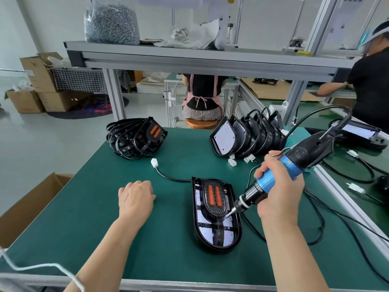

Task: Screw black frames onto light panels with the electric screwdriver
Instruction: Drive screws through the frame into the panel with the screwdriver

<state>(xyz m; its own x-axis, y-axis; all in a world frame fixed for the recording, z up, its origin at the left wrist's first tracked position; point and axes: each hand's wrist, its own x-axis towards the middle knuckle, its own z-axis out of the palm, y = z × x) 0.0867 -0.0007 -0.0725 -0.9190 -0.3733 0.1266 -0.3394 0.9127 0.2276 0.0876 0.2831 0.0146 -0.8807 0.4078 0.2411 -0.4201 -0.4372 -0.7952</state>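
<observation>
A green-matted bench (pixel 94 218) fills the near part of the room. At its far right stands a row of light panels (pixel 223 136) leaning on edge, cables trailing. At its far left, a tangled heap of black frames (pixel 134 138).

Near the middle, a little to the right, lies the light panel (pixel 228 234) being worked on. It is flat on the mat, its rounded end nearest, with a black frame (pixel 214 199) with orange inserts seated inside its shell. Both look like light, stiff moulded plastic. The panel would likely skate on the mat under a sideways push, so steadying it by the thick outer rim seems wiser than touching the white LED face, which I'd guess marks or cracks easily.

The electric screwdriver (pixel 294 163) comes in on a slant from the right, cord looping away behind. The right hand (pixel 280 197) is wrapped round its blue barrel, fingers closed firmly about it. The bit (pixel 229 213) bears on the frame's right edge, apparently at a screw point.

The left hand (pixel 135 197) rests knuckles-up on the mat, well apart from the panel. Its fingers are tucked under, and whether they hold screws I cannot tell.

A small white connector (pixel 154 162) ends the panel's lead, to the far left of it.
</observation>
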